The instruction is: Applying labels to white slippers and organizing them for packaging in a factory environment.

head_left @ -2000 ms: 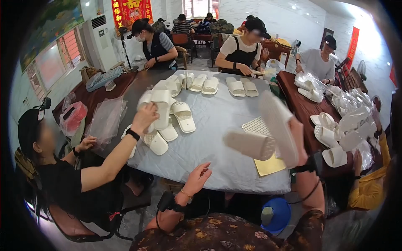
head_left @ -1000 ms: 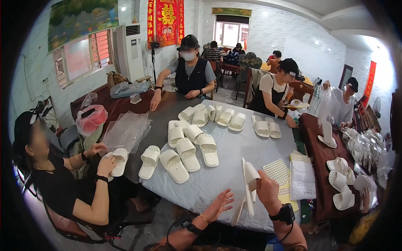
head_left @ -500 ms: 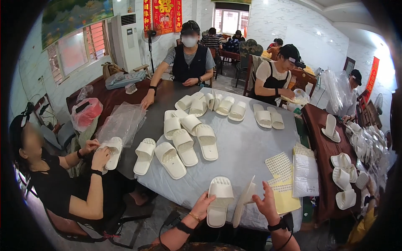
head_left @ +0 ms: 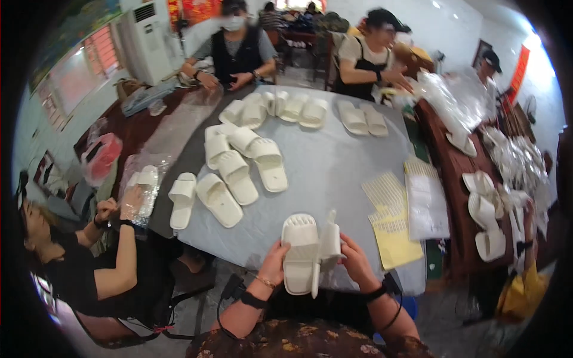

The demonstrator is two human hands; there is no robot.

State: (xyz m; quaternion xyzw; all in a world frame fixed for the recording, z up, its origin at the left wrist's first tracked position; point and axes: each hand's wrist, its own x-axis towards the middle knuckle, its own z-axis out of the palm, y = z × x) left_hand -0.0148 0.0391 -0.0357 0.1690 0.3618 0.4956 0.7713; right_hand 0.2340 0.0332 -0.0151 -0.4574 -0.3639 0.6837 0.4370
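My left hand [head_left: 276, 264] grips the left edge of a white slide slipper [head_left: 300, 250], which faces upward with its open toe pointing away from me. My right hand [head_left: 356, 261] is closed on the strap side of a second white slipper [head_left: 330, 243], turned up on its edge with its sole toward the first. The two slippers are side by side and seem to touch, above the near edge of the table [head_left: 322, 173]. Part of my right fingers is hidden behind the strap.
Several white slippers [head_left: 236, 173] lie on the table ahead and left. Yellow sticker sheets [head_left: 394, 238] and a white packet [head_left: 425, 203] lie to the right. A co-worker at left handles bagged slippers [head_left: 143, 185]. More slippers [head_left: 480, 206] rest on the brown side table.
My right hand, spread open beside the standing slipper before, is now closed on it. Both slippers have come together. The view has shifted, and the masked co-worker's hands have drawn closer together.
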